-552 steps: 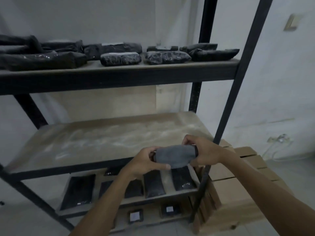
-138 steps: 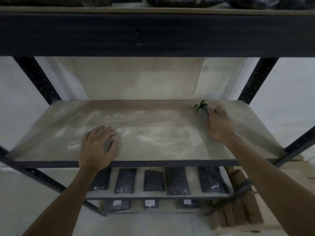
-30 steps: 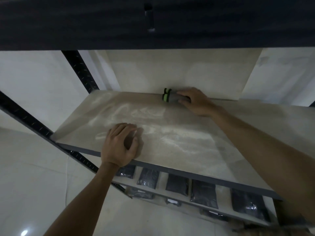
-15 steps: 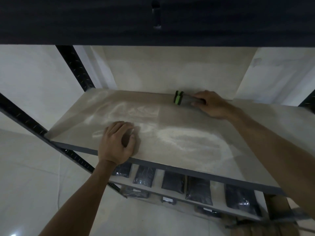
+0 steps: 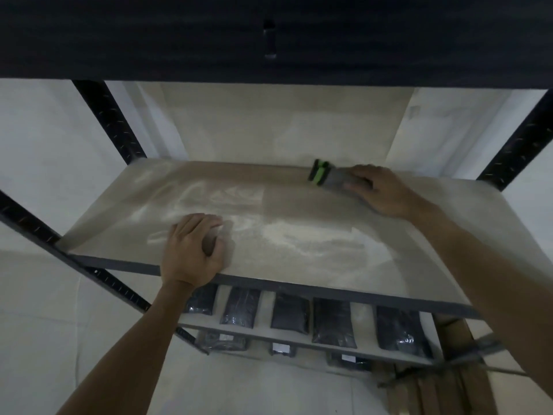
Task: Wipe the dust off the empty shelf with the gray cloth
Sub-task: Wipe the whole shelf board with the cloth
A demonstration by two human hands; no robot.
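The empty shelf [image 5: 299, 205] is a pale wooden board in a black metal rack, streaked with white dust across its middle and left. My right hand [image 5: 380, 190] presses the folded gray cloth [image 5: 335, 182], which has a green and black edge, flat on the board near the back wall. A darker, dust-free band runs along the back beside the cloth. My left hand [image 5: 191, 253] rests on the board near its front edge, fingers curled, holding nothing.
A black upper shelf beam [image 5: 269, 37] hangs low overhead. Black uprights [image 5: 107, 121] stand at the back corners. The lower shelf holds several black packets [image 5: 290, 313]. Cardboard boxes [image 5: 449, 384] sit on the floor at the right.
My right hand has slid the cloth to the right along the back edge. A wider dust-free strip shows behind it. The left hand has stayed in place.
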